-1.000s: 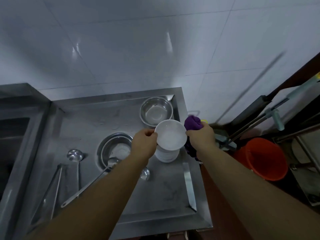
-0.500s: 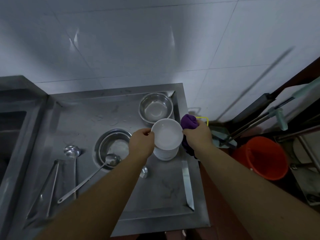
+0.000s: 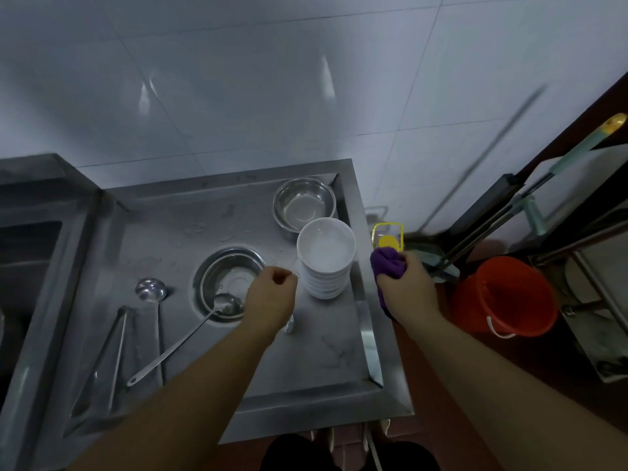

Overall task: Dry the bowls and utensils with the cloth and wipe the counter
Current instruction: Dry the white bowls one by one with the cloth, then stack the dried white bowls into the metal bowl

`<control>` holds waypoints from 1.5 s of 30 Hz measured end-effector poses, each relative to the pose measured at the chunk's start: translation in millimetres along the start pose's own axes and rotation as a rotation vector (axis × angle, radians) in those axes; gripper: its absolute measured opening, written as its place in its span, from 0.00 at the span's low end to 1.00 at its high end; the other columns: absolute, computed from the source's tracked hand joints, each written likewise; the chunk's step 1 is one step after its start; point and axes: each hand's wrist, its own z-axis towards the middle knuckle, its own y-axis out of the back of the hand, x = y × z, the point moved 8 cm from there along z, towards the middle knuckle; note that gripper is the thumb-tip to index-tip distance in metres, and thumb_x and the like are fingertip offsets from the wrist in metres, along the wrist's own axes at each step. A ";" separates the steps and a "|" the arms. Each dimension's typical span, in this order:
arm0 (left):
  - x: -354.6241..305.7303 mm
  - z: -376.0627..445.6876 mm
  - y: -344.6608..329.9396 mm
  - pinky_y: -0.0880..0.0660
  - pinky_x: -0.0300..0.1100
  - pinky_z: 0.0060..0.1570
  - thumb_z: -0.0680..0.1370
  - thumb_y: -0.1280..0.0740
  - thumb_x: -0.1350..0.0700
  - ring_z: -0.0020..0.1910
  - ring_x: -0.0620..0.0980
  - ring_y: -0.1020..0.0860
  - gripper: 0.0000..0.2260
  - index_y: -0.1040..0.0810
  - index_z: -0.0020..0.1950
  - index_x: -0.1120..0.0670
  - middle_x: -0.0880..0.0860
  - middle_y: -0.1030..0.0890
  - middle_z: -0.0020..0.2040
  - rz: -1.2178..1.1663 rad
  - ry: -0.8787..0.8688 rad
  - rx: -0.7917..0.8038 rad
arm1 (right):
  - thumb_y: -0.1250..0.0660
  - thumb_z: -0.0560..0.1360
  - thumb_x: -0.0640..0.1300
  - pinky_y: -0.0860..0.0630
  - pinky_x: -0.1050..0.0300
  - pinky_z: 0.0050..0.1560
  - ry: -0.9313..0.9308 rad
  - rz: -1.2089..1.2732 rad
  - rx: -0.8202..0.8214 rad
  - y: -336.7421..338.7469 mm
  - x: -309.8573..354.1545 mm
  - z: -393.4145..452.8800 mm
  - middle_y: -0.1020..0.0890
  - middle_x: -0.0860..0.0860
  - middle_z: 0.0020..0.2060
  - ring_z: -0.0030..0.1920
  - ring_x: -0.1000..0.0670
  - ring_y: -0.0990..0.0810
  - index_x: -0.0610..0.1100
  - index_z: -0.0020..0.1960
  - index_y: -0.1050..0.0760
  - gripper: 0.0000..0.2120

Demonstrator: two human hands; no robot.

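A stack of white bowls stands on the steel counter near its right rim. My left hand hovers just left of the stack with its fingers curled, holding nothing I can see. My right hand is off the counter's right edge and grips a bunched purple cloth. One steel bowl sits in the back right corner. Another steel bowl sits mid-counter with a ladle resting in it. A second ladle and tongs lie at the left.
A sink basin lies at the far left. Right of the counter stand a red bucket, a yellow-lidded container and mop handles. A tiled wall rises behind.
The white bowl that both hands held now sits on top of the stack. My left hand let go and drew back to the left; my right hand with the cloth moved right, away from the bowl.
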 end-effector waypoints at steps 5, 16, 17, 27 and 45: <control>62.4 -30.0 -25.5 0.15 0.53 0.51 0.81 0.32 0.53 0.46 0.54 0.15 0.05 0.17 0.52 0.52 0.55 0.14 0.48 0.002 0.122 0.186 | 0.28 0.75 0.44 0.29 0.53 0.45 -0.019 -0.145 0.183 -35.3 -49.1 -47.9 0.18 0.48 0.45 0.45 0.43 0.20 0.52 0.57 0.27 0.14; 181.8 -74.8 -52.2 0.17 0.55 0.57 0.83 0.33 0.51 0.51 0.56 0.14 0.09 0.17 0.56 0.55 0.56 0.13 0.51 0.285 0.250 0.386 | 0.32 0.76 0.44 0.25 0.48 0.63 0.464 -0.818 0.554 -146.6 -127.8 -140.7 0.24 0.47 0.66 0.66 0.42 0.26 0.49 0.73 0.28 0.25; 186.9 -74.2 -50.1 0.18 0.55 0.58 0.83 0.33 0.51 0.52 0.57 0.15 0.09 0.17 0.56 0.55 0.57 0.13 0.52 0.317 0.240 0.379 | 0.32 0.76 0.44 0.25 0.47 0.63 0.484 -0.850 0.569 -153.8 -133.9 -144.1 0.24 0.47 0.67 0.66 0.42 0.26 0.48 0.73 0.28 0.25; 213.0 -72.5 -42.3 0.19 0.47 0.52 0.80 0.33 0.52 0.46 0.53 0.16 0.04 0.19 0.51 0.47 0.53 0.14 0.48 0.423 0.201 0.394 | 0.35 0.72 0.63 0.29 0.40 0.68 0.566 -0.884 0.685 -167.1 -156.7 -163.0 0.24 0.51 0.69 0.70 0.45 0.26 0.52 0.73 0.29 0.32; 104.3 -24.2 -12.5 0.17 0.57 0.58 0.82 0.36 0.49 0.52 0.56 0.16 0.09 0.18 0.55 0.51 0.54 0.15 0.51 0.214 0.104 0.300 | 0.40 0.86 0.53 0.30 0.53 0.54 -0.050 -0.182 0.283 -79.8 -50.4 -46.2 0.18 0.44 0.56 0.63 0.39 0.20 0.44 0.62 0.22 0.14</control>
